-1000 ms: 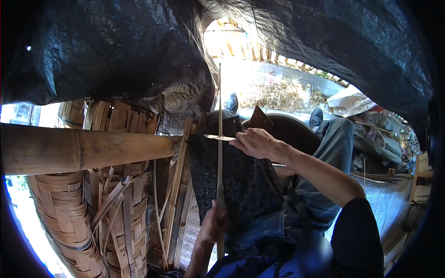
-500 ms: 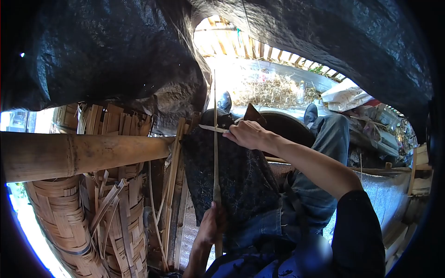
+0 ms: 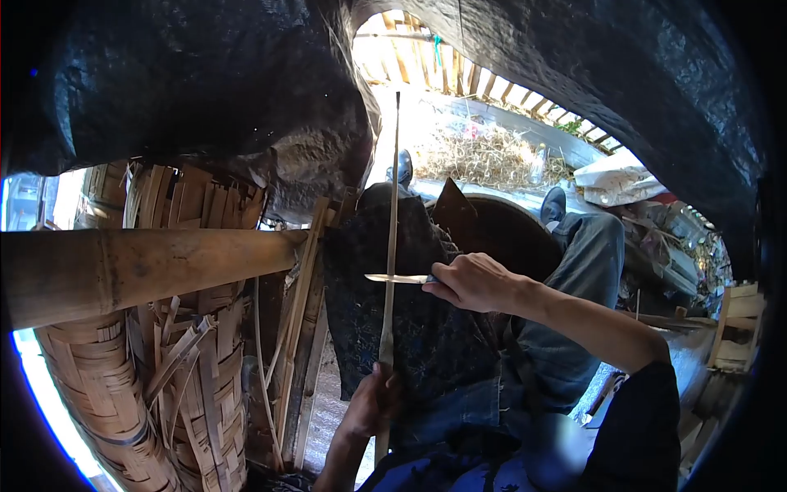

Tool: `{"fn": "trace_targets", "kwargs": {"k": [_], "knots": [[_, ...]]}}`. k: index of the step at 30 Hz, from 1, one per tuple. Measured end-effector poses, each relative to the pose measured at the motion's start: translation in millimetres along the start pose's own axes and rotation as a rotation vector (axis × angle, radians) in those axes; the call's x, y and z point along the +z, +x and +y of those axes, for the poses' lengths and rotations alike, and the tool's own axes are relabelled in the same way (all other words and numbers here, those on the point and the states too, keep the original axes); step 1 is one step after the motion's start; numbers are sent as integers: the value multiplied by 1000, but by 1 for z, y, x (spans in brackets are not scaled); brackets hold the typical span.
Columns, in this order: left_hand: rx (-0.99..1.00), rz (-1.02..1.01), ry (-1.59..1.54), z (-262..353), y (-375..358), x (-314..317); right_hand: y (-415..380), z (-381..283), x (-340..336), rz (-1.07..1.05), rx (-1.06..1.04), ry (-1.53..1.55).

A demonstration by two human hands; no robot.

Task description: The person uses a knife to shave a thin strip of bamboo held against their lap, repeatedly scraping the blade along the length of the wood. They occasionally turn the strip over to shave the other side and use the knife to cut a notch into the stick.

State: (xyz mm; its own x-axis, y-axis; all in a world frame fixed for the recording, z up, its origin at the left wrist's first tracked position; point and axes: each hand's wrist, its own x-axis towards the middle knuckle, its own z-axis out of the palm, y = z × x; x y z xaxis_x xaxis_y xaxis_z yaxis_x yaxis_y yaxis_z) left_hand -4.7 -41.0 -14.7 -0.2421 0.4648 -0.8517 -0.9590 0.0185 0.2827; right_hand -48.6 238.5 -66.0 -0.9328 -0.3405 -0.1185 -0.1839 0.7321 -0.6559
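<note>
A long, narrow bamboo strip runs nearly upright in view over a dark cloth spread on my leg. My left hand is closed around the strip's lower part, the tail end coming out below the fist. My right hand grips the handle of a knife. The pale blade lies crosswise against the strip, about midway up, its tip pointing left. My right fingers are wrapped round the handle, which is mostly hidden.
At left, a thick bamboo pole juts in above woven bamboo baskets holding split bamboo pieces. Dark plastic sheeting hangs overhead. Straw lies on the ground ahead, near a white sack. A dark round container sits between my legs.
My right hand has drawn the knife down along the strip, closer to my left hand. The left hand keeps its hold low on the strip. The view has shifted slightly.
</note>
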Motion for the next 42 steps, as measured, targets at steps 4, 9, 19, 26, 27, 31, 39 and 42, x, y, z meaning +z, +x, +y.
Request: {"fn": "trace_targets", "kwargs": {"k": [4, 9, 19, 26, 27, 31, 39, 42], "knots": [[-17, -10, -18, -2, 0, -3, 19, 15, 7, 94, 86, -55], [-15, 83, -12, 2, -4, 3, 51, 44, 17, 108, 48, -39], [-23, -47, -167, -10, -4, -7, 81, 68, -22, 239, 171, 153], [-106, -34, -171, 2, 1, 1, -4, -9, 4, -6, -70, 133], [-107, -24, -139, 3, 1, 1, -7, -13, 9, -13, -105, 64], [23, 73, 160, 0, -4, 12, 10, -3, 8, -9, 125, -178], [115, 127, 232, 5, -6, 16, 56, 32, 5, 75, 118, -9], [110, 150, 194, 2, -5, 12, 62, 33, 3, 116, 62, -47]]}}
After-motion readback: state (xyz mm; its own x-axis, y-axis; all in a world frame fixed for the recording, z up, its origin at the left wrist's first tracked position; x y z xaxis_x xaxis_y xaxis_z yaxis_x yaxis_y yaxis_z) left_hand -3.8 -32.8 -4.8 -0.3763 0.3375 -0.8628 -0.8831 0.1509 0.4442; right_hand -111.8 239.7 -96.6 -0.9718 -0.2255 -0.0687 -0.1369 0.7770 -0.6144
